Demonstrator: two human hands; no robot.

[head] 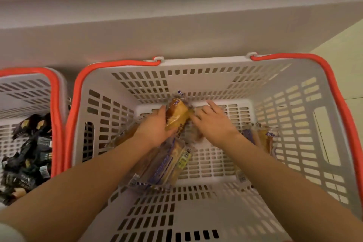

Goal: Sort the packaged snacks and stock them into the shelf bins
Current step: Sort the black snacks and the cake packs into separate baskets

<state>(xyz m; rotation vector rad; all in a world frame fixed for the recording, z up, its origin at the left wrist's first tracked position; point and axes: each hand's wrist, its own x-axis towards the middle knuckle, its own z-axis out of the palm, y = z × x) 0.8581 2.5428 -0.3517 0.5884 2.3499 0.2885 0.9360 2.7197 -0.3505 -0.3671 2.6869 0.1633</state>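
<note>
Head view. A large grey perforated plastic basket with an orange rim handle is seen from above, set against a grey ledge along its far side. Both bare forearms are extended down into this basket.

A yellow cake slice in a clear wrapper with blue print is gripped by the left hand; the thumb and fingers are curled round its lower end, and the package is held tilted, above the basket floor near the far wall. The right hand is placed just beside the package on its right, palm down, with fingers loosely spread and their tips at the crinkled wrapper edge. Whether the wrapper is pinched by these fingertips cannot be told, as the area is blurred.

Several further clear-wrapped cake packages with blue stripes lie on the basket floor toward the near left corner, partly under the left forearm. More packages of the same kind lie at the right side of the floor, partly hidden by the right forearm.

A second grey perforated basket with an orange rim stands just beside the first, at the left edge of the view. It holds a heap of small black-wrapped snacks.
</note>
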